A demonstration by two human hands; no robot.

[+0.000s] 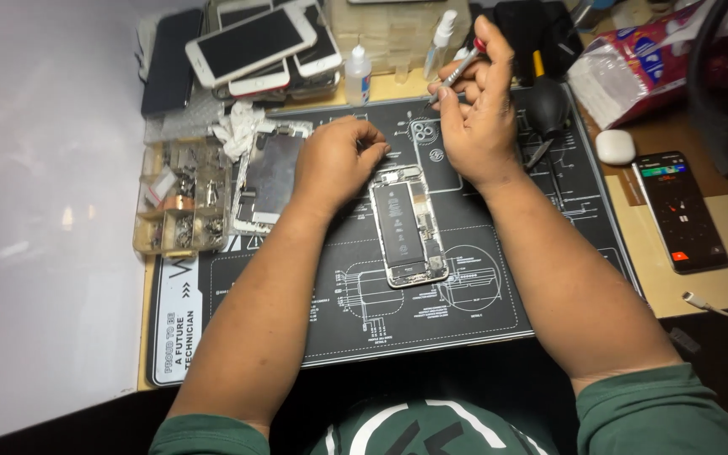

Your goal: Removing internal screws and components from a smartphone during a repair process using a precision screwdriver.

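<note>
— Where is the opened phone?

— In the middle of the dark work mat, back off, its black battery showing, long axis running away from the person.

— And the hands, relative to that phone?

— The left hand sits at the phone's upper left corner, fingers curled in towards the palm and touching the frame's top edge (whether they pinch anything small, I cannot tell). The right hand is raised just beyond the phone's top end, closed around a slim screwdriver with a red cap, its tip pointing down-left.

— What else lies around the phone?

— To its left, a detached screen panel lies on the mat, and further left a clear parts tray with small compartments. Beyond the phone's top end, a stack of white phones and a small dropper bottle. To the phone's right, off the mat, a dark phone with a lit screen and a white earbud case.
</note>
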